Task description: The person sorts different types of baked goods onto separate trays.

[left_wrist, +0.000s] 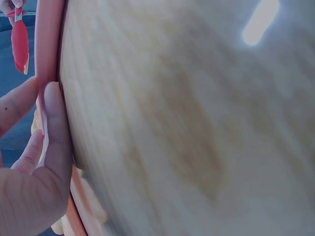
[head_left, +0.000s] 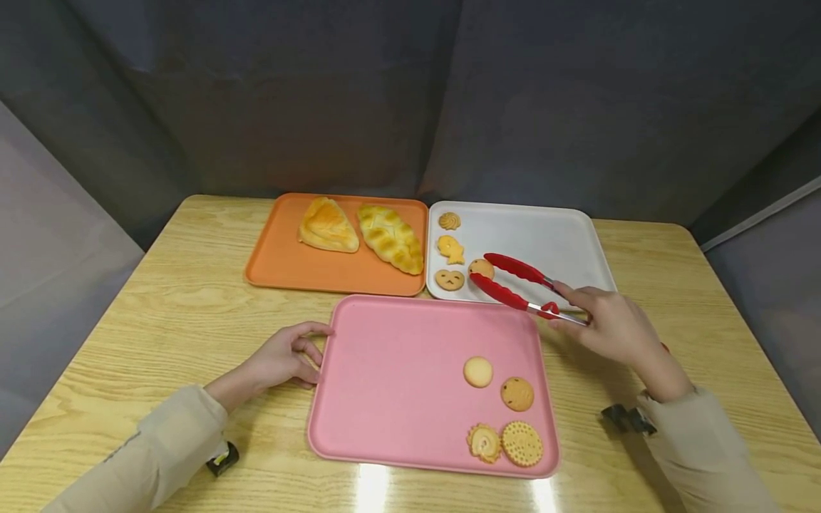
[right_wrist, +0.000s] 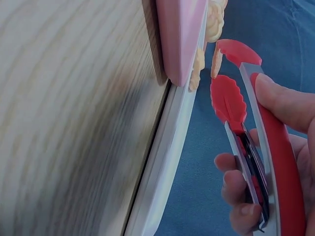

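Wooden table; my left hand pinches the pink tray at its rim, likely steadying it. My right hand grips red tongs, tips flanking a cookie.

Near tray lies on the surface, btwn L grip, which touches its L rim, and R grip; four biscuits are in its R half. Ahead of L grip: bread tray w/ two breads. Ahead-L of R grip: biscuit tray, three biscuits along its L side; one more biscuit btwn tongs' tips.
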The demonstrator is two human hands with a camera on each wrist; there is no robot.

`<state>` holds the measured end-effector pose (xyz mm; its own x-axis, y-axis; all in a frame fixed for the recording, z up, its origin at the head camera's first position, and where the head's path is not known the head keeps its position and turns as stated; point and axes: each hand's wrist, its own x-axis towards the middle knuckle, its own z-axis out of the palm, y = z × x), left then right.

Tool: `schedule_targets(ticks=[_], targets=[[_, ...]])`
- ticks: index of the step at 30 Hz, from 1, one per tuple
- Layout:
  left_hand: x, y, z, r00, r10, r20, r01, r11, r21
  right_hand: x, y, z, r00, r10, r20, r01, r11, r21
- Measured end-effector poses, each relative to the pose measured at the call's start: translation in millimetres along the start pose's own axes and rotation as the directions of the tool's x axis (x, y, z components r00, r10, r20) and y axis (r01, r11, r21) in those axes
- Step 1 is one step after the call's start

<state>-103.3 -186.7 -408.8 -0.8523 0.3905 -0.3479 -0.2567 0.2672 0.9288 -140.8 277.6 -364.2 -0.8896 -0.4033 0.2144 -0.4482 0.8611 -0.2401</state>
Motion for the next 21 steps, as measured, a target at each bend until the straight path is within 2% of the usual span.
schedule_targets(ticks=[3, 12, 21], targets=[[-0.2, 0.0, -0.5, 1.000, 0.000, 0.004, 0.000, 1.000, -0.001, 3.9, 0.5, 0.6, 1.000, 0.023, 0.013, -0.023, 1.000, 0.004], [-0.5, -0.2, -0.4, 1.000, 0.003, 0.005, -0.003, 1.000, -0.009, 17.7, 8.9, 4.9, 1.000, 0.009, -0.006, -0.009, 1.000, -0.030], [0.0, -0.5, -0.6, 1.000, -0.002, 0.005, 0.002, 1.000, -0.005, 31.3, 13.8, 3.3, 0.996, 0.076, 0.049, -0.075, 0.997, -0.026]])
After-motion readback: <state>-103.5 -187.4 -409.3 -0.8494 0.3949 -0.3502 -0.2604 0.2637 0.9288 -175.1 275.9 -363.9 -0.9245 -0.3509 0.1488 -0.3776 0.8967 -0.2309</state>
